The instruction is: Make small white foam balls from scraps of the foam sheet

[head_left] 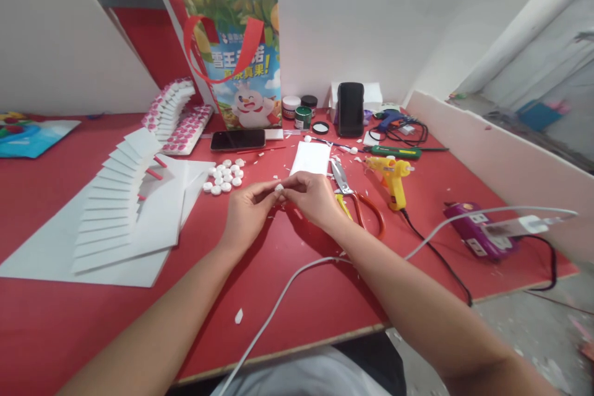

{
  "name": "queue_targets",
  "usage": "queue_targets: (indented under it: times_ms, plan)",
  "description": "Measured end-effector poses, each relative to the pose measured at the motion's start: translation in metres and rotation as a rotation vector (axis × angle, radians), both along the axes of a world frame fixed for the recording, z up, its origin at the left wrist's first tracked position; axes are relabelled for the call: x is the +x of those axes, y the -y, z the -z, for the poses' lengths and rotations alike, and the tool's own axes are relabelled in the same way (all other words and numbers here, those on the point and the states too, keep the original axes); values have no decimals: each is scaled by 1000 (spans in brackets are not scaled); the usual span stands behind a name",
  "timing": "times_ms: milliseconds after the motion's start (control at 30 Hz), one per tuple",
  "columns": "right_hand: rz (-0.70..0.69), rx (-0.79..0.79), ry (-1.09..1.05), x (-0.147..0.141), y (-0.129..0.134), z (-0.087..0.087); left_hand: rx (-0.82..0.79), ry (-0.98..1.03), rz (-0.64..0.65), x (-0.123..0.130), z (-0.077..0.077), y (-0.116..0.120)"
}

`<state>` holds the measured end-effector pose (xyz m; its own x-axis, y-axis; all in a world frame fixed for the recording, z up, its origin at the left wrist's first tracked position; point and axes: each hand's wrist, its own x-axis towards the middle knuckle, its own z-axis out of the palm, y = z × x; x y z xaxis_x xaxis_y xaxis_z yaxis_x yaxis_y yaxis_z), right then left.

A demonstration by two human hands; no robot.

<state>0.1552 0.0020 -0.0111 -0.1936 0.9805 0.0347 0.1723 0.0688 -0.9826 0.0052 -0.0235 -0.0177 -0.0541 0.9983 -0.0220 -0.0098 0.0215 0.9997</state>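
Observation:
Between the fingertips of my left hand (248,207) and my right hand (313,198) is a small white piece (279,188), pinched from both sides; its exact kind is too small to make out. Both hands are closed around it, just above the red table. Left of them lies a cluster of small round white pieces (225,176). Beyond my right hand is a white block (310,158), partly covered by the fingers. Scissors with orange handles (369,213) rest to the right, next to a yellow tool partly hidden by my right hand.
A yellow glue gun (394,182), a green-handled tool (396,152) and a purple box (480,232) lie right. A white cable (288,297) crosses under my right arm. Left is a fanned white stepped piece (111,204) on white sheets. Behind stand a shopping bag (245,62), jars (303,116) and phones (238,139).

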Motion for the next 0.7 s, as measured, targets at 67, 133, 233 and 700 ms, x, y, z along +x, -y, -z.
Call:
queue_targets:
  times_ms: [67,133,233,700]
  plan:
    - [0,-55,-34,1,-2,0,17,-16,33,-1,0,-2]
    - [8,-130,-102,1,-4,-1,58,-62,53,-3,1,-3]
    - [14,-242,-231,1,-3,-8,105,-135,63,-5,3,-4]
    - [21,-276,-204,0,2,-15,430,-532,14,-4,-11,1]
